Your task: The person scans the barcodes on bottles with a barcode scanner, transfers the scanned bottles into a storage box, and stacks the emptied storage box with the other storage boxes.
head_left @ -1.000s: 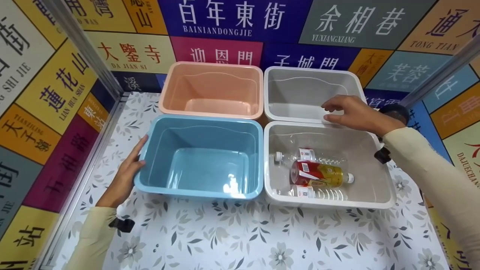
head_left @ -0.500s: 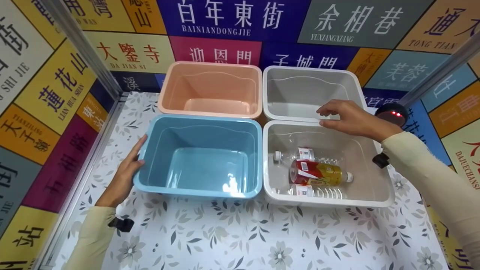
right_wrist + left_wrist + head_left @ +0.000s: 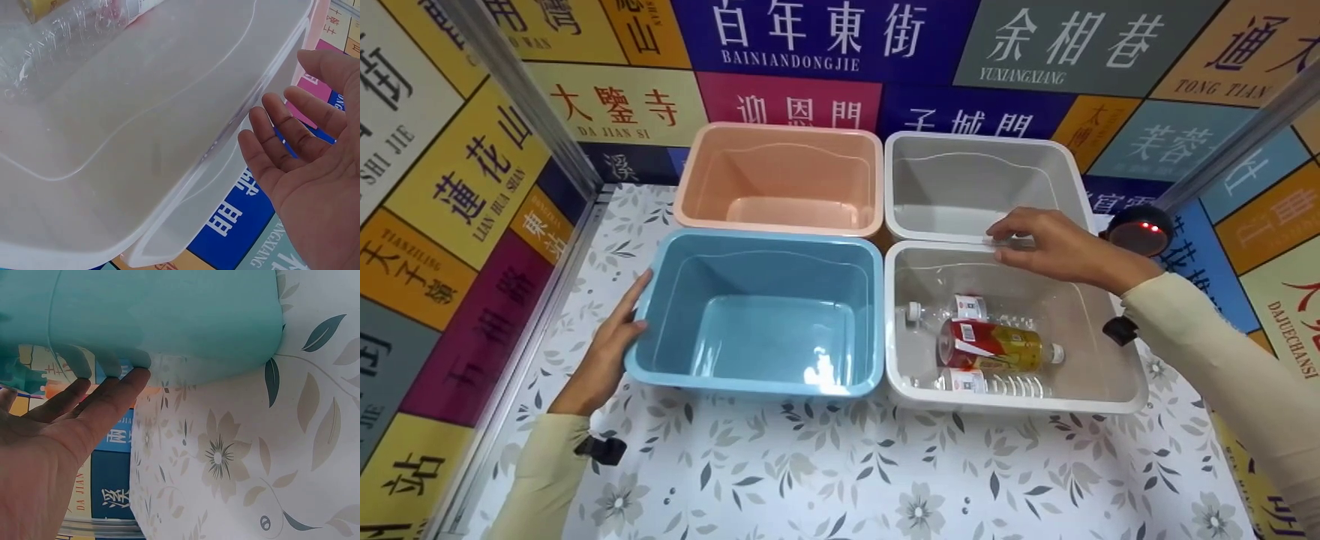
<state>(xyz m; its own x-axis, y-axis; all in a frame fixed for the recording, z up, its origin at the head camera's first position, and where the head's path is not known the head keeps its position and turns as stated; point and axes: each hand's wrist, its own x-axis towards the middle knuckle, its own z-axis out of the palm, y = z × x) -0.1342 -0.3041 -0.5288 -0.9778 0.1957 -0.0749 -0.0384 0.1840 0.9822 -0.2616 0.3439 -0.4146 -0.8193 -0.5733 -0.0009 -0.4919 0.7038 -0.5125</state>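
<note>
My left hand [image 3: 604, 352] rests with straight fingers against the outer left side of a blue plastic bin [image 3: 643, 367]; in the left wrist view its fingertips [image 3: 140, 376] touch the bin wall. Above the shared edge of two grey bins hovers my right hand [image 3: 1054, 247], fingers loosely bent, holding nothing. The front grey bin [image 3: 1099, 322] contains a bottle with a red and yellow label [image 3: 997, 346] lying between two clear plastic bottles [image 3: 971, 307]. Behind it stands the rear grey bin [image 3: 960, 184], partly hidden by the hand.
A pink bin [image 3: 787, 169] stands behind the blue one, so the bins form a two-by-two block. Under them lies a leaf-patterned white tablecloth [image 3: 750, 480]. Walls with coloured street-name signs [image 3: 810, 37] enclose the back and sides, with metal posts at the corners.
My right hand has drifted slightly left and down, toward the front grey bin. The left hand keeps its place on the blue bin, and the bottles lie as before.
</note>
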